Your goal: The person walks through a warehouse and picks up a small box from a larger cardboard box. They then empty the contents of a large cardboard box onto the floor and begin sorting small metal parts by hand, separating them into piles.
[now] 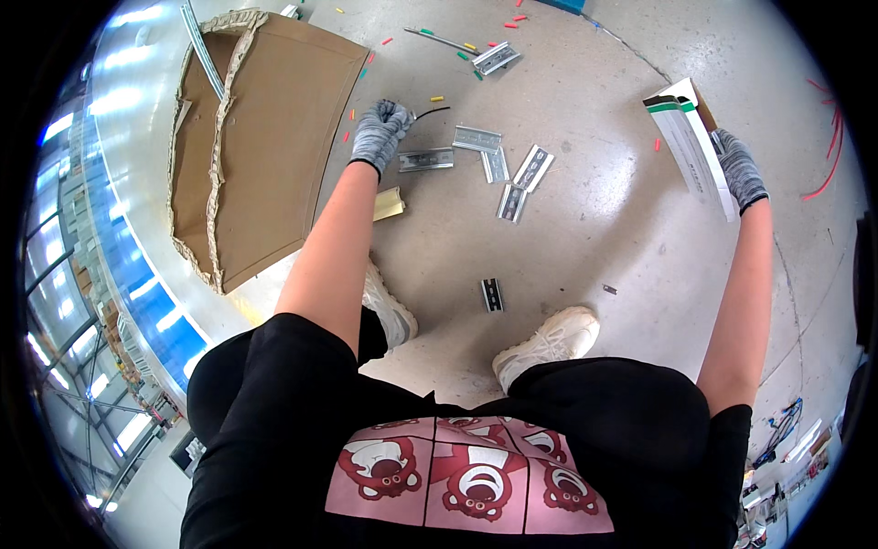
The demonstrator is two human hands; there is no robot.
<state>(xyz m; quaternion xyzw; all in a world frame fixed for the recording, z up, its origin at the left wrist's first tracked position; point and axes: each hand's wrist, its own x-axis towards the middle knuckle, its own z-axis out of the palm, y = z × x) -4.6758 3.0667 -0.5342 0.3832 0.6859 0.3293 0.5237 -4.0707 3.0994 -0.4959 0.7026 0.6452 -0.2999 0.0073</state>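
Observation:
My left hand [380, 134], in a grey knit glove, is closed low over the floor beside a brown cardboard sheet [283, 128]. A short black wire [433, 112] sticks out from its fingers. Just below it lies a slotted metal rail piece [425, 160]. Far out on the right, my gloved right hand [739, 171] grips the side of an open, white cardboard box [686, 151] with a green stripe. The box tilts, and its contents are hidden from here.
Several short rails [533, 168] lie mid-floor, one [492, 296] between my shoes. A yellowish metal piece [389, 203] rests by the cardboard. Small coloured tubes [437, 98] are scattered around. Red wires [834, 137] lie far right, and metal strips [203, 50] lean on the cardboard.

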